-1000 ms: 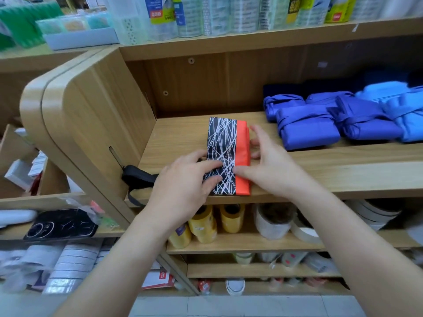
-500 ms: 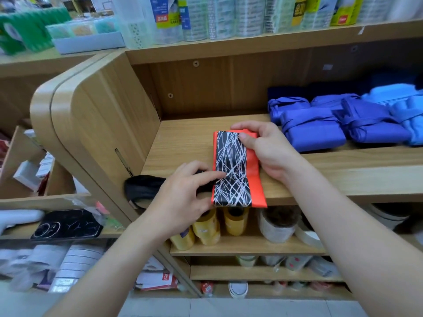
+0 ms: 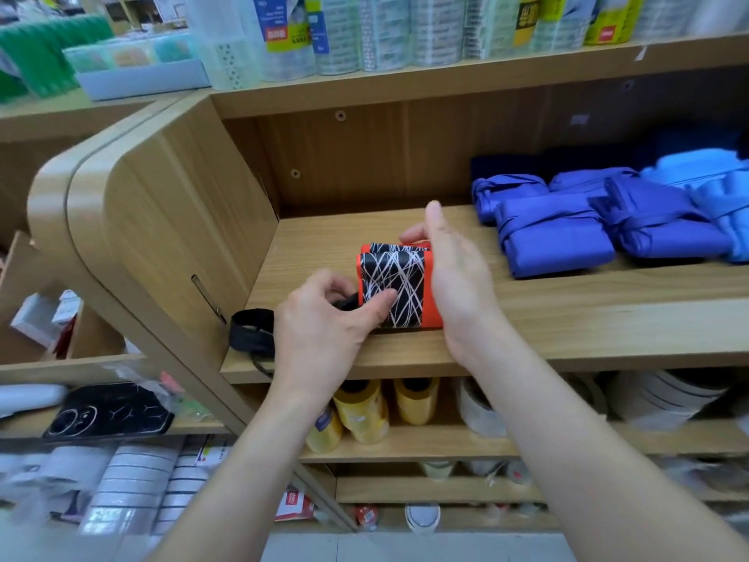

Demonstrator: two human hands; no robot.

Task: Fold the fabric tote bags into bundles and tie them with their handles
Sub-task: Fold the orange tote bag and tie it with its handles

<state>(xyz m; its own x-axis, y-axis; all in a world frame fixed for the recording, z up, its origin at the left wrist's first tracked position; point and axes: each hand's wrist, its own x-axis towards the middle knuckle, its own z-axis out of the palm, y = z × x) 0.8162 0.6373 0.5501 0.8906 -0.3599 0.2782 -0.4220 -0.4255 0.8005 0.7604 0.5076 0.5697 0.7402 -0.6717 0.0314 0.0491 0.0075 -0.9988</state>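
Note:
A black tote bag with white line pattern and orange edges [image 3: 399, 283] lies folded into a short thick bundle on the wooden shelf [image 3: 567, 330]. My left hand [image 3: 324, 322] pinches its near left corner, thumb on the patterned top, fingers curled around the black strap. The black handles [image 3: 251, 330] trail off to the left over the shelf's front edge. My right hand [image 3: 454, 273] stands edge-on against the bundle's right side, with fingertips curled over the far end of the fold.
Several tied blue and light-blue bag bundles [image 3: 555, 237] fill the shelf's right half. The cabinet's rounded wooden side wall [image 3: 170, 221] stands close on the left. Tape rolls [image 3: 364, 411] sit on the shelf below, wrapped packages [image 3: 364, 30] on top.
The long folded strip has been folded over toward me, so the bag is now about half as long and thicker. My right hand moved from its far end to its right side.

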